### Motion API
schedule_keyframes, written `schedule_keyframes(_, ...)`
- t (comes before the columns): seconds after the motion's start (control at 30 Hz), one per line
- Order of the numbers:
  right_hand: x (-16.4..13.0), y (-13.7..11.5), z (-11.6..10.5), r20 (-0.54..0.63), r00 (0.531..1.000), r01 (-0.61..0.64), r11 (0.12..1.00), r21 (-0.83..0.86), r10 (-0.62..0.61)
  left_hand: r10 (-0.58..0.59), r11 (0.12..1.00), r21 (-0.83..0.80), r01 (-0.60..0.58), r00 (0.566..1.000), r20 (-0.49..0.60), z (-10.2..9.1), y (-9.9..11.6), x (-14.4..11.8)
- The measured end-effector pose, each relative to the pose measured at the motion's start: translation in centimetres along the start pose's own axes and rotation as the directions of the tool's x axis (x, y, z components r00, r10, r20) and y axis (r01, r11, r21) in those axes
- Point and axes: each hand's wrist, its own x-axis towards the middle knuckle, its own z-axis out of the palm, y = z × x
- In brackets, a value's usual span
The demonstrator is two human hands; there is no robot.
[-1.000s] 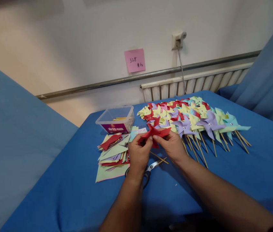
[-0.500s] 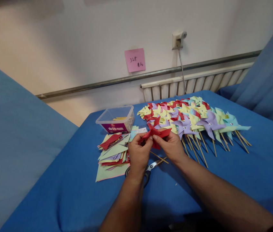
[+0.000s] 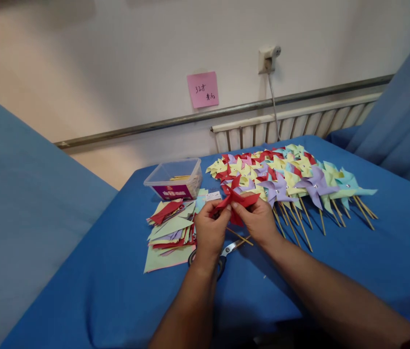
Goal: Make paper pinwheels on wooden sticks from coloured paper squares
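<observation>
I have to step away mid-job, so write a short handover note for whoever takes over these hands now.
Left hand and right hand both pinch a folded red paper pinwheel head above the blue table.
Done: finished paper pinwheels on wooden sticks lie in rows at the right.
Left: stack of cut coloured paper squares; loose sticks and scissors lie under the hands; clear plastic box behind.

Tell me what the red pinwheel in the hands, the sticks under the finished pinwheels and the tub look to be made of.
Red pinwheel: matte coloured paper, by its sharp folds and flat colour. Sticks: thin, pale tan, probably wood or bamboo. Tub: clear, slightly glossy, most likely plastic, as its contents show through.
</observation>
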Motion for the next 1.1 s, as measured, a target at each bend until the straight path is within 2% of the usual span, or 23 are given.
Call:
schedule_keyframes(0.2, -0.3, 0.0, 0.1, 0.037, 0.999, -0.02, 0.999, 0.046, 0.018, -0.076, 0.989, -0.13, 0.074, 0.997, -0.013, 0.2, 0.2, 0.2)
schedule_keyframes(0.37, -0.6, 0.2, 0.4, 0.041, 0.999, -0.02, 0.997, 0.074, 0.017, -0.107, 0.983, -0.152, 0.102, 0.994, -0.031, 0.2, 0.4, 0.3)
schedule_keyframes(0.5, -0.7, 0.5, 0.4, 0.019, 1.0, -0.003, 1.0, 0.031, 0.002, -0.121, 0.979, -0.166, 0.115, 0.992, -0.025, 0.3, 0.3, 0.3)
schedule_keyframes(0.6, -0.6, 0.5, 0.3, -0.021, 0.997, 0.079, 0.993, -0.09, -0.081, -0.13, 0.968, -0.215, 0.129, 0.991, 0.012, 0.5, 0.1, 0.2)
schedule_keyframes(0.67, -0.4, 0.4, 0.1, -0.045, 0.979, 0.186, 0.96, -0.207, -0.2, -0.131, 0.963, -0.236, 0.13, 0.991, 0.011, 0.6, 0.0, 0.2)
schedule_keyframes(0.73, -0.1, 0.0, -0.2, -0.035, 0.934, 0.327, 0.887, -0.328, -0.357, -0.089, 0.975, -0.211, 0.073, 0.994, -0.068, 0.6, -0.2, 0.2)
schedule_keyframes(0.8, 0.1, -0.5, -0.5, 0.023, 0.864, 0.467, 0.782, -0.414, -0.503, 0.014, 0.992, -0.123, -0.035, 0.986, -0.168, 0.6, -0.2, 0.0)
schedule_keyframes(0.9, 0.3, -1.1, -0.9, 0.136, 0.773, 0.599, 0.642, -0.48, -0.62, 0.166, 0.986, 0.03, -0.164, 0.969, -0.183, 0.7, -0.1, -0.7)
schedule_keyframes(1.0, 0.5, -1.2, -1.3, 0.182, 0.739, 0.631, 0.57, -0.526, -0.649, 0.265, 0.963, 0.101, -0.251, 0.949, -0.171, 0.8, 0.3, -1.3)
schedule_keyframes(1.1, 0.7, -1.2, -1.5, 0.164, 0.724, 0.631, 0.547, -0.55, -0.67, 0.411, 0.911, 0.163, -0.379, 0.869, -0.275, 0.8, 0.6, -1.7)
